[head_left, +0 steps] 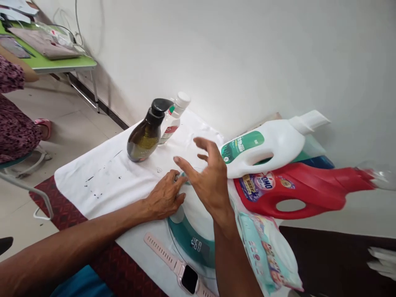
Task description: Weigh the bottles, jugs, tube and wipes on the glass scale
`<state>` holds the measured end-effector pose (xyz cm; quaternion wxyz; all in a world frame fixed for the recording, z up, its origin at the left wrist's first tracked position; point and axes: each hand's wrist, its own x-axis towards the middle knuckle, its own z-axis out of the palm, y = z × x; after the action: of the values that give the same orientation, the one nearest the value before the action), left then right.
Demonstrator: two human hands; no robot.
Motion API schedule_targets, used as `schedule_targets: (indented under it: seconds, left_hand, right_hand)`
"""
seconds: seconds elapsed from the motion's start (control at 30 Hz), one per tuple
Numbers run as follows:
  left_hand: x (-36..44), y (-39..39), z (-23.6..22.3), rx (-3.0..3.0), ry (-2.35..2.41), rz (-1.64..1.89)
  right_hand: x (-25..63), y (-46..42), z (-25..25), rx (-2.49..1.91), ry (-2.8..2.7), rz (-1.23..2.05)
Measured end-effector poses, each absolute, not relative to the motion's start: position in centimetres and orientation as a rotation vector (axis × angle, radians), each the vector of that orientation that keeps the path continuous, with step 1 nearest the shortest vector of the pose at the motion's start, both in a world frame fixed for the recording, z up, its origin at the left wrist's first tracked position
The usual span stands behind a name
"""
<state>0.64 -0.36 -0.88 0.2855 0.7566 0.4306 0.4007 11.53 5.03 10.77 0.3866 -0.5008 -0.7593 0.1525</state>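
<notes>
A round glass-topped digital scale [181, 233] with a teal band and a lit display lies under my hands on the white cloth. My left hand [167, 196] rests at its left edge, thumb and fingers apart, holding nothing I can see. Above the scale my right hand [210, 179] is raised, fingers spread and bent, with nothing in it. Its forearm hides part of the scale. Just in front of the scale lies a pink-strapped smartwatch [189, 279]. A dark pump bottle [144, 140] and a clear white-capped bottle [173, 121] stand beyond my left hand.
On the right lie a white detergent bottle [278, 140], a red OMO detergent bottle [297, 189] and a pack of wipes [266, 251]. The white cloth [105, 173] has dark marks. A seated person [18, 128] and a green table [68, 62] are at far left.
</notes>
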Motion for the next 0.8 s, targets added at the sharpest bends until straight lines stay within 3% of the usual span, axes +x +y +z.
schedule_targets:
  seconds: [0.2, 0.37, 0.57, 0.8]
  left_hand:
    - [0.8, -0.6, -1.0, 1.995, 1.206, 1.02]
    - [0.8, -0.6, -0.7, 2.001, 1.223, 0.984]
    - [0.7, -0.5, -0.7, 2.013, 1.222, 0.984]
    - [0.6, -0.6, -1.1, 2.026, 1.22, 1.015]
  right_hand:
    - [6.1, 14.8, 9.5, -1.264, -1.684, 0.486]
    - [2.7, 17.7, 8.3, -1.145, -1.647, 0.652]
    - [3.9, 15.8, 8.9, -0.985, -1.374, 0.822]
    - [13.5, 6.7, 14.8, -1.097, -1.458, 0.503]
